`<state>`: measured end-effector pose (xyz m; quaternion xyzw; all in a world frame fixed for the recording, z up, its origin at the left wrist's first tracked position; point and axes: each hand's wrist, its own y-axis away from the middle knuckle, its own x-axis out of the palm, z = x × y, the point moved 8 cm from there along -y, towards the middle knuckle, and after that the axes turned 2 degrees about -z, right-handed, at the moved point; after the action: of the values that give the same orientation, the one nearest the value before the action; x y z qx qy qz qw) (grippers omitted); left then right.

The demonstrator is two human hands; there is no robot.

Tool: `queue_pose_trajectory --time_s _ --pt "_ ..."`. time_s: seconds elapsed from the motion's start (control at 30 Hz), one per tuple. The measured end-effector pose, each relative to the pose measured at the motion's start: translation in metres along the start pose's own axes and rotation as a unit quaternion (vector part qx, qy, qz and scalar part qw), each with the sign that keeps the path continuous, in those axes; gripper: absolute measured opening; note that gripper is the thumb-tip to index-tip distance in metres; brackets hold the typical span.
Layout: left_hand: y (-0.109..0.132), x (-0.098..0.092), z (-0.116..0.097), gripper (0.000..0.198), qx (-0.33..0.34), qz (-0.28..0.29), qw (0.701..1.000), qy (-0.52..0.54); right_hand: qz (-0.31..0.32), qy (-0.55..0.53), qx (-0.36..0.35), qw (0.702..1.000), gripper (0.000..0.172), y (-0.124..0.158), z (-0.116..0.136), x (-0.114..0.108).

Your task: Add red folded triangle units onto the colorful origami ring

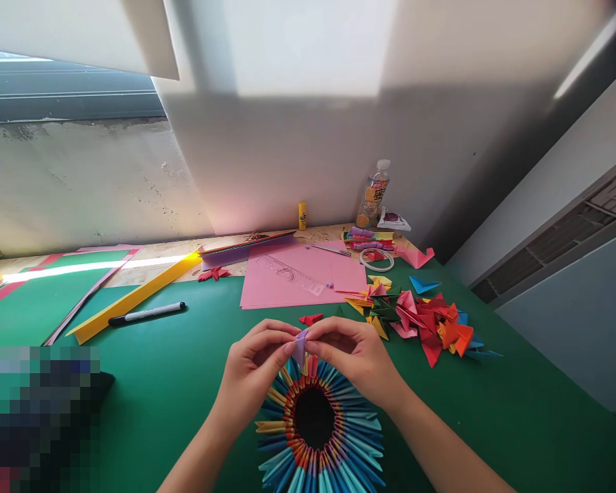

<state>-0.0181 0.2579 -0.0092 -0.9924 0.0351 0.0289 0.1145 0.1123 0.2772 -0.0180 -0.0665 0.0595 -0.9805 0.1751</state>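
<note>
A ring of folded paper pieces point(319, 438), blue outside with red, orange and yellow inside, lies on the green table cover point(174, 383) in front of me. Just above its far rim, my left hand point(257, 363) and my right hand point(352, 356) pinch a small lilac folded paper piece point(301, 344) between their fingertips. The piece's lower end touches the ring's top edge. A small red folded piece point(311, 319) lies just beyond my fingers.
A pile of folded paper pieces point(421, 322) in several colours lies to the right. Pink paper sheets point(302, 277) with a clear ruler lie beyond. A black marker point(146, 313), a yellow strip point(133, 298), a glue stick point(302, 215) and a bottle point(374, 195) stand farther off.
</note>
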Motion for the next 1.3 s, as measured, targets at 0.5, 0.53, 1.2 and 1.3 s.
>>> queue_pose_trajectory --time_s 0.5,0.53,1.2,1.3 --pt "0.001 0.007 0.005 0.014 -0.047 0.058 0.997 0.012 0.007 0.097 -0.06 0.993 0.006 0.005 0.014 0.003" --pt "0.001 0.007 0.002 0.013 -0.036 0.061 0.997 0.003 0.009 0.104 -0.071 0.992 0.007 0.006 0.016 0.004" --pt "0.04 0.009 -0.059 0.041 0.364 -0.094 0.863 -0.336 0.028 0.018 -0.136 0.99 0.023 0.013 0.024 0.006" --pt "0.04 0.009 -0.054 0.043 0.345 -0.079 0.88 -0.317 0.014 0.051 -0.151 0.987 0.017 0.012 0.026 0.004"
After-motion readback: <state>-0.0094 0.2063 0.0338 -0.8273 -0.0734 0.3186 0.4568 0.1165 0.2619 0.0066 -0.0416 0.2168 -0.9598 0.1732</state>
